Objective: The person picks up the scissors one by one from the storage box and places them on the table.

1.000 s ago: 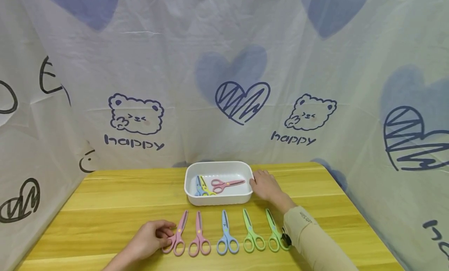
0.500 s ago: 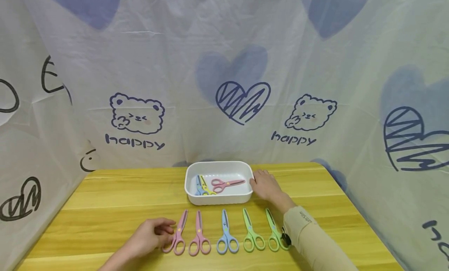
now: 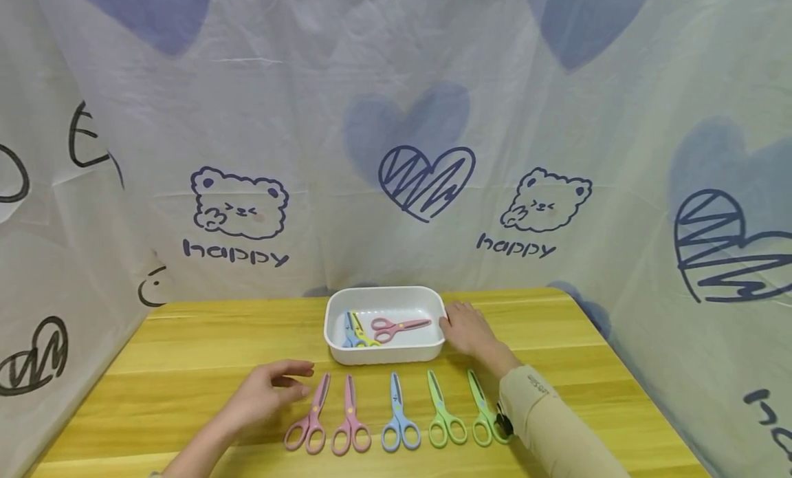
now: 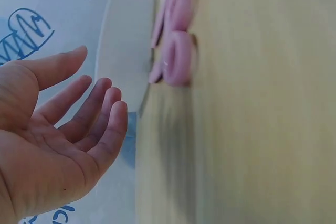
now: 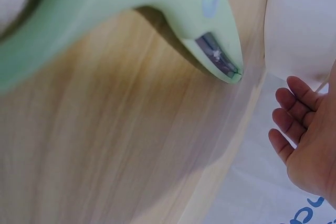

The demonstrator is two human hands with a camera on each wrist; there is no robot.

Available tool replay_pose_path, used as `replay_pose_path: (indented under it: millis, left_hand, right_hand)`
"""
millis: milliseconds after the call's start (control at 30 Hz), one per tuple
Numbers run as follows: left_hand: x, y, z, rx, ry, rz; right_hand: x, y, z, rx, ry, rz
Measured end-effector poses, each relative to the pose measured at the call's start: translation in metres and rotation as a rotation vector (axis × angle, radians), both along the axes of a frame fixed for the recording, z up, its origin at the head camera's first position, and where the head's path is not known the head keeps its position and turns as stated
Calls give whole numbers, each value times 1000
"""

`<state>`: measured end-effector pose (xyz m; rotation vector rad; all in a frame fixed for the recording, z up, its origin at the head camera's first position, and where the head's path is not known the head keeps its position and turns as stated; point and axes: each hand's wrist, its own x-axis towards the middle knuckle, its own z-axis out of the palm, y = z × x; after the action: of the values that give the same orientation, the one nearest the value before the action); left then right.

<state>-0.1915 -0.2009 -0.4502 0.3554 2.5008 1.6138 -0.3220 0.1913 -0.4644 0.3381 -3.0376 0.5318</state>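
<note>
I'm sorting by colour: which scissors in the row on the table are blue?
The middle pair of scissors: it is the row's only blue one, with two pink pairs to its left and two green pairs to its right.

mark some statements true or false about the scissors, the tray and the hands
1. Yellow scissors lie in the tray. True.
2. The left hand grips scissors. False: the left hand holds nothing.
3. Blue scissors are in the middle of the row. True.
4. The row's right end is yellow. False: green scissors are there.
5. The right hand is beside the tray. True.
6. The tray holds five scissors. False: three show in it.
</note>
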Motion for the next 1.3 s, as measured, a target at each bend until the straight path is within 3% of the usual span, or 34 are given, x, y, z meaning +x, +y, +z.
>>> replay_pose_path:
  millis: [400, 667, 833, 1067, 1300]
  left_hand:
    - [-30, 25, 19, 136, -40, 5]
    - [-55, 44, 31, 135, 15, -36]
    - [-72, 57, 35, 119, 13, -48]
    - [-100, 73, 35, 95, 22, -81]
    - [-127, 86, 23, 42, 47, -155]
  right_hand:
    - [-1, 1, -2, 6, 10, 6]
    - [-1, 1, 0, 4, 10, 3]
    - [0, 1, 2, 3, 19, 12]
    - [-1, 2, 1, 4, 24, 12]
    - [-1, 2, -1, 16, 26, 13]
